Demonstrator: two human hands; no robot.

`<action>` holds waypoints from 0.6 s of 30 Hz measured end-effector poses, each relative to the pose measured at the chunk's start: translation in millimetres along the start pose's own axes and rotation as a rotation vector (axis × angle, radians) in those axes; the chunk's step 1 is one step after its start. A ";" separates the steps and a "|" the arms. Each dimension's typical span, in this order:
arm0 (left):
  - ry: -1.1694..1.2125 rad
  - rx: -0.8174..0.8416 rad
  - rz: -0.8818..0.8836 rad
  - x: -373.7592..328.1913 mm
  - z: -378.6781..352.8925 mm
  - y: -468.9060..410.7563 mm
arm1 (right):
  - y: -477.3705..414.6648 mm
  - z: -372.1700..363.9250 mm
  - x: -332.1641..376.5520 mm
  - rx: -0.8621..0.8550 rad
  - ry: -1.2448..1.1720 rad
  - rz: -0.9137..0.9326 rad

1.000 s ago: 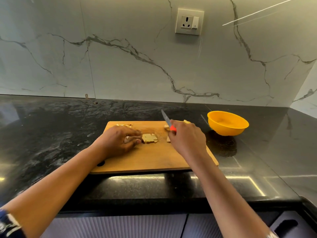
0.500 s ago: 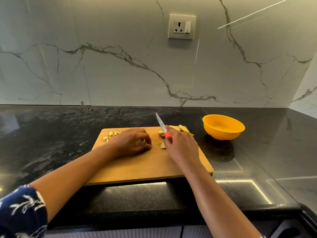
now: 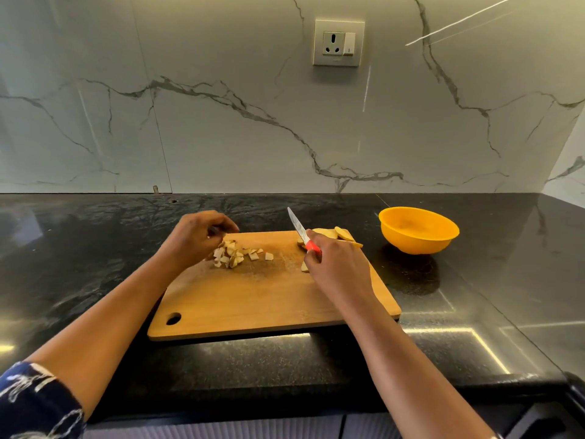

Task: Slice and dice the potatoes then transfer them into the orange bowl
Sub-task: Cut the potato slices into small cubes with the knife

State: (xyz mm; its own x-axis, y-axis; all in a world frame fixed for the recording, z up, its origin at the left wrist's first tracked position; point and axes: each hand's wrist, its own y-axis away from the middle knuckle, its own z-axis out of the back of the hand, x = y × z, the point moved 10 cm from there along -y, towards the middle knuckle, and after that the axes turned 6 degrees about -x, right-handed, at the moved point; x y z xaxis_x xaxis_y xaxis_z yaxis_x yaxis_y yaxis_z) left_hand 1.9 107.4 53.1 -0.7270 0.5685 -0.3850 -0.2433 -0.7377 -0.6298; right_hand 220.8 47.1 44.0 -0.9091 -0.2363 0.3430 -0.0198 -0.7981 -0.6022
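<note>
Wooden cutting board (image 3: 253,299) matt; black stone counter (image 3: 474,296) glossy; marble-look wall (image 3: 221,122) smooth; orange bowl (image 3: 418,231) plastic.

Your left hand (image 3: 198,237) curls over the dice (image 3: 232,255) at the board's (image 3: 253,299) far left; whether it holds any is unclear. Your right hand (image 3: 338,267) grips the knife (image 3: 299,231), blade up, beside the slices (image 3: 343,233). The bowl (image 3: 418,229) sits right of the board.
</note>
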 end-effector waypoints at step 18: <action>-0.322 0.131 -0.278 -19.0 -29.8 3.1 | 1.3 -2.4 -5.6 0.017 -0.023 -0.042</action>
State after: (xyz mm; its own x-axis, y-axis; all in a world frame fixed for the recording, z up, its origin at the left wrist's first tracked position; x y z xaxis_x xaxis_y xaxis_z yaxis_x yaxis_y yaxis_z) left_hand 34.0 105.1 38.3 -0.7802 0.6248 0.0300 -0.5223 -0.6242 -0.5810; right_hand 224.9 48.7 39.6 -0.8980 -0.2146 0.3842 -0.0505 -0.8171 -0.5743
